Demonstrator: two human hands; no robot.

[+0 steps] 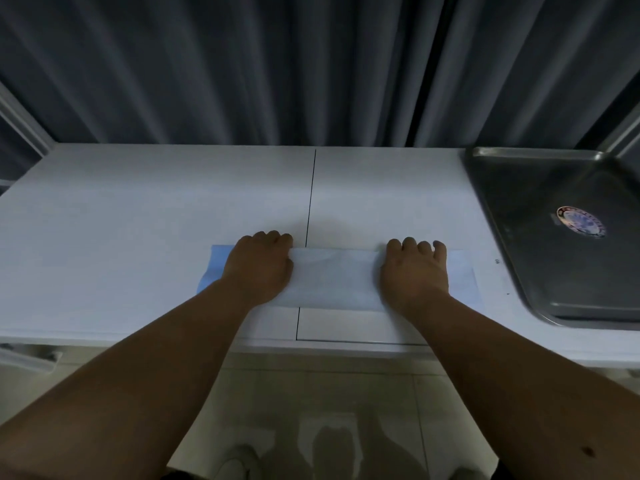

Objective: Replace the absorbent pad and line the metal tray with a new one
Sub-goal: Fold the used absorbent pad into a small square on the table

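2 hands [258, 268] [414, 273], 1 pad [334, 280], 1 tray [554, 188]

Grey pleated curtain [242, 64] behind white table [138, 202]; pale tiled floor [346, 393].

No text can be read anywhere. A round sticker [581, 221] lies on the floor of the metal tray [540, 237] at three o'clock, its print blurred. Tiny dark marks [497, 261] on the desk [138, 220] beside the tray are too small to make out.

Both forearms are bare with no sleeves, and the right forearm [540, 403] carries a small dark mark
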